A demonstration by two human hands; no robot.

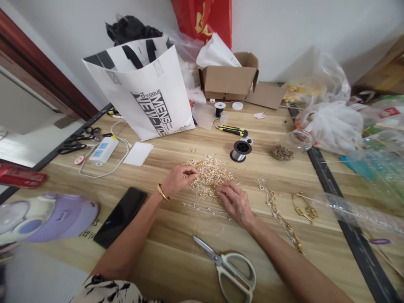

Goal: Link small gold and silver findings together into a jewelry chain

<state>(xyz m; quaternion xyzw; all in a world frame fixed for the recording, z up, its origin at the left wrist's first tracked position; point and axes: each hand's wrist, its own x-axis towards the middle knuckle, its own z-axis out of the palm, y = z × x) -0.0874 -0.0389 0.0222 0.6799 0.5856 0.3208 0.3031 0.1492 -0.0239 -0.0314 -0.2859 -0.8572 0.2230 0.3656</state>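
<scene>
A loose pile of small gold and clear beads [206, 172] is spread over the wooden table. At its left edge is my left hand [180, 180], wearing a gold bracelet [163, 193]; thumb and forefinger are pinched, and anything between them is too small to name. My right hand [236, 201] rests at the pile's right edge with its fingers drawn together, their tips partly hidden among the beads. Just below the pile lies a beaded strand [206, 209]. White-handled scissors [225, 267] lie nearer to me, and gold and clear bead chains [279, 214] are right of my right hand.
Beyond the pile are a wire spool [240, 151] and a yellow-black utility knife [232, 130]. A black phone [120, 216] lies left. A white paper bag [145, 92] and a cardboard box [230, 80] stand behind. Plastic bags [331, 126] and a bead jar [282, 152] sit right.
</scene>
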